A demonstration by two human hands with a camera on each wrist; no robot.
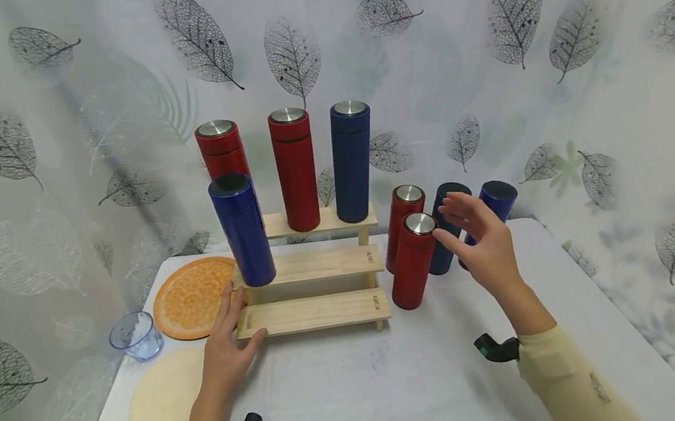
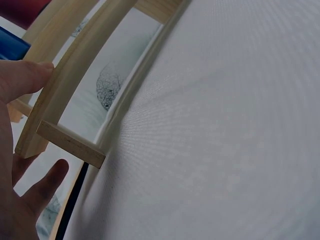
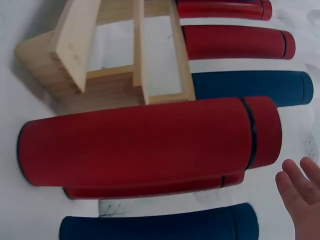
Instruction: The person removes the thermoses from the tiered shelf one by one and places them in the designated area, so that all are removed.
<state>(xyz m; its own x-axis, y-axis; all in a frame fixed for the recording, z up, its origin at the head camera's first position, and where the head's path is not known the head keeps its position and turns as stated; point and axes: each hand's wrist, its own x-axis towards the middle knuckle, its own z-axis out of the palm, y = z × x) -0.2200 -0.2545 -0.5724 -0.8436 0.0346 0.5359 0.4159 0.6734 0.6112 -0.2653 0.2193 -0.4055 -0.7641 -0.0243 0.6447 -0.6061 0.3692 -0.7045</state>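
Well, my left hand (image 1: 224, 351) is touching the left end of a pale wooden stand with three steps (image 1: 319, 265). Its fingers are spreading apart, mostly straight, and its thumb is resting on the low board; I cannot tell how hard they are pressing. My right hand (image 1: 483, 247) is holding nothing, with its fingers bending loosely and a wide space between them and the thumb. It is hanging near the silver lid of a tall red bottle (image 1: 413, 268), which is standing on the white table (image 1: 365, 395), just right of the stand.

My right hand is hiding parts of a dark navy bottle (image 1: 443, 256) and a bright blue bottle (image 1: 498, 199). On the middle step, a shiny blue bottle with a dark lid (image 1: 244, 232) is covering the lower part of a red bottle on the top step (image 1: 222, 151).

From my head, my right thumb is seeming to touch the silver lid, but the right wrist view is showing a gap, while cutting off most of that hand. Only the left wrist view is clearly showing a short wooden foot (image 2: 72, 143); one finger is slipping out of sight behind the board's end.
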